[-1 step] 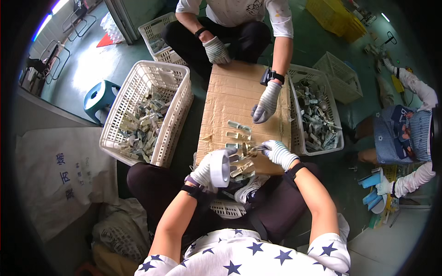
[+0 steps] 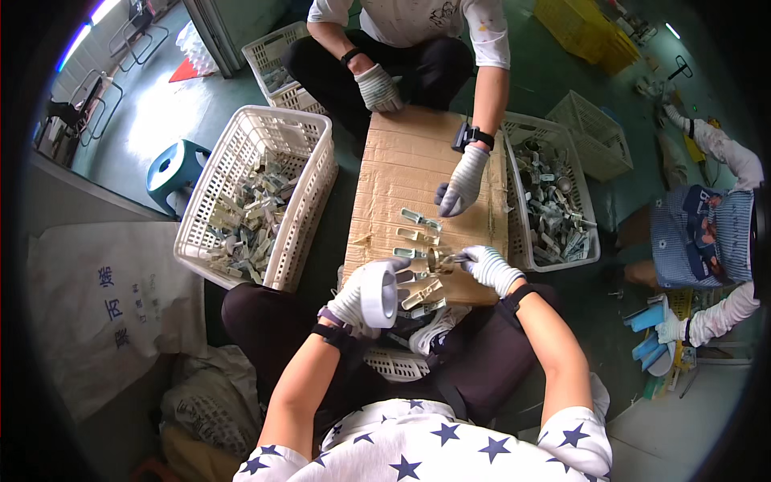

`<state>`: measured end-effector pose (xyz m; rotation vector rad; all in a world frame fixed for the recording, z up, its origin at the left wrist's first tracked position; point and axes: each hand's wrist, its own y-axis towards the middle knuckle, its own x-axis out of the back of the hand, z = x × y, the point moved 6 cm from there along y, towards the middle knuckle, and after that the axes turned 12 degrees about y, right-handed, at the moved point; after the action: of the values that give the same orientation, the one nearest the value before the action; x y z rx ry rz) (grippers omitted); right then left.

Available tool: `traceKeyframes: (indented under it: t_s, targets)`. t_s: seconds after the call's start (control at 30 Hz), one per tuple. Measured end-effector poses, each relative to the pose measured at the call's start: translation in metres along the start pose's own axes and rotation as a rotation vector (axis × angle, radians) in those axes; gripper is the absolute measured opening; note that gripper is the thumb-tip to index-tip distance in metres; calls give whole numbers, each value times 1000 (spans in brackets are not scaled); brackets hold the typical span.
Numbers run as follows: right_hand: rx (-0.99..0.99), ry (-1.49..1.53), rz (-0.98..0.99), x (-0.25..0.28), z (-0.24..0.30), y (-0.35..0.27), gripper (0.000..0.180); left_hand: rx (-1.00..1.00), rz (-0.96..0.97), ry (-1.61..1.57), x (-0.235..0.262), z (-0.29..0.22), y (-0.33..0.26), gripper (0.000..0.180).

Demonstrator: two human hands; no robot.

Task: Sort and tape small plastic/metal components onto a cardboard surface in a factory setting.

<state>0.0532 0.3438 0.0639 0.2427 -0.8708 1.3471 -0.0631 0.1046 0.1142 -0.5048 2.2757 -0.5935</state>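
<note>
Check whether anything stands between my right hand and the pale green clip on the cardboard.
Yes: a round brownish item, too unclear to name, lies between your right hand and the pale green clip, by the clip's right end. The other person's gloved hand is farther up the cardboard, off that line.

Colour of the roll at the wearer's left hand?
The roll at the left hand is white; the head view, the only one, shows it best.

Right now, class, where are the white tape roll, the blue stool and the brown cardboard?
White tape roll point(image 2: 369, 296), head view: its outer band.
Blue stool point(image 2: 181, 161), head view: its seat.
Brown cardboard point(image 2: 405, 173), head view: its bare surface.
</note>
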Motion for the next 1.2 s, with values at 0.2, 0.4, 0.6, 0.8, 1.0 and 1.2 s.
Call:
traceKeyframes:
  t_s: [0.2, 0.4, 0.6, 0.8, 1.0, 1.2]
  targets:
    - [-229, 222, -200, 20, -110, -13, 24, -197, -31, 33, 42, -33, -19, 36]
    - [-416, 17, -381, 34, -86, -22, 32, -313, -39, 190, 69, -46, -29, 37]
    - [-164, 156, -412, 78, -11, -43, 22, -385, 9, 346, 71, -46, -27, 45]
    - [-218, -267, -367, 78, 43, -37, 31, -316, 52, 457, 60, -40, -14, 46]
    - [18, -275, -473, 90, 90, -38, 38, -323, 46, 404, 49, -41, -13, 48]
    - [378, 496, 18, 20, 231, -5, 59, -337, 163, 365, 36, -45, -26, 48]
